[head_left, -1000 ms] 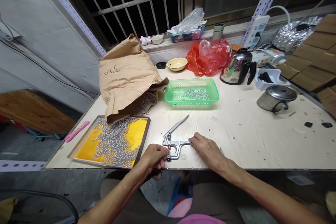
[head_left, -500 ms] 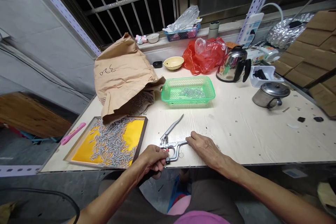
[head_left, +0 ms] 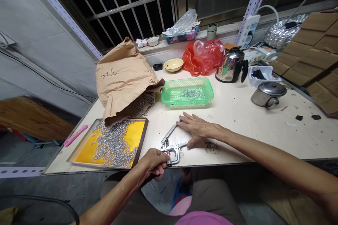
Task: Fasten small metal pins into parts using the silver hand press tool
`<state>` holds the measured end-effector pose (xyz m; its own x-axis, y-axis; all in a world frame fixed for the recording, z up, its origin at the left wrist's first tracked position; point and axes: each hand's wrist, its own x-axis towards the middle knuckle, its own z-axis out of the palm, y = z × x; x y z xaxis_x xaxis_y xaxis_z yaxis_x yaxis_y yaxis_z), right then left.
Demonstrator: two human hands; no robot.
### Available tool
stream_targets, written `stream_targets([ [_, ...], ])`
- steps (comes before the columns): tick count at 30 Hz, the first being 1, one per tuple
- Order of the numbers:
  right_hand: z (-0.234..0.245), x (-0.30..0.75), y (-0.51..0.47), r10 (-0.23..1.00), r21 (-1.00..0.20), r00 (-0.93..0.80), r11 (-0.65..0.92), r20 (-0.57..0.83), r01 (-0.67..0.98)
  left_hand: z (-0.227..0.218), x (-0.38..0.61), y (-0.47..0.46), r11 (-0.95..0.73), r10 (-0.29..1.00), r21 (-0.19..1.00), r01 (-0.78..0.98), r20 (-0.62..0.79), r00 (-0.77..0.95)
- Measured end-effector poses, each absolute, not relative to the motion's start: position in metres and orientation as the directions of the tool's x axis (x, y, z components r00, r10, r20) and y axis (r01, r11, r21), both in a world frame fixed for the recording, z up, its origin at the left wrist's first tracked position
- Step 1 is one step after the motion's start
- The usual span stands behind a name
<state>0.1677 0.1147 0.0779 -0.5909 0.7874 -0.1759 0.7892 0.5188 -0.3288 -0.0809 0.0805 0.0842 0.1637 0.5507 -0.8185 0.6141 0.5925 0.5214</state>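
Note:
Silver snap-fastener pliers (head_left: 178, 153) with a spring and a red part in the jaw lie at the table's front edge, handles spread apart. My left hand (head_left: 154, 161) is closed in a pinch at the jaw; whatever its fingertips hold is too small or hidden to make out. Across the handles' ends reaches my right hand (head_left: 198, 129), fingers stretched out, their tips touching the upper handle and the thumb by the lower one. To the left, a shallow tray (head_left: 142, 140) with a yellow bottom bears many small metal pins (head_left: 113, 144).
A brown paper bag (head_left: 124, 77) spills more pins behind the tray. A green basket (head_left: 165, 101) with pins stands mid-table. Further right are a kettle (head_left: 230, 66), a lidded metal cup (head_left: 268, 95) and a red plastic bag (head_left: 202, 59). A pink-handled tool (head_left: 76, 135) lies far left.
My right hand has moved up from the lower handle's end and spread its fingers onto the upper handle. My left hand stays pinched at the jaw. The view has shifted slightly.

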Motion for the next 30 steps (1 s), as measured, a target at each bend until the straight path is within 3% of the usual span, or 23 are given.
stream_targets([
  [8,0.084,0.158,0.124,0.757,-0.195,-0.639,0.611,-0.141,0.767,0.091,-0.078,0.078,0.592,0.554,0.521,0.616,-0.817,0.158],
  [16,0.083,0.157,0.112,0.774,-0.166,-0.628,0.61,-0.086,0.775,0.086,-0.081,0.072,0.603,0.572,0.512,0.612,-0.812,0.116],
  [19,0.083,0.159,0.106,0.771,-0.159,-0.632,0.616,-0.079,0.772,0.09,-0.082,0.064,0.388,0.766,0.542,0.746,-0.639,0.066],
  [22,0.083,0.16,0.101,0.767,-0.147,-0.639,0.626,-0.06,0.766,0.095,-0.075,0.059,-0.028,0.952,0.458,0.889,-0.258,0.163],
  [24,0.082,0.16,0.097,0.775,-0.153,-0.631,0.62,-0.035,0.769,0.094,-0.065,0.06,-0.293,0.933,0.359,0.886,-0.095,0.347],
  [26,0.08,0.16,0.094,0.789,-0.17,-0.614,0.603,-0.018,0.78,0.089,-0.053,0.065,-0.487,0.858,0.276,0.829,-0.023,0.512],
  [30,0.078,0.159,0.088,0.816,-0.22,-0.578,0.563,-0.003,0.796,0.079,-0.035,0.087,-0.629,0.763,0.203,0.751,-0.025,0.646],
])
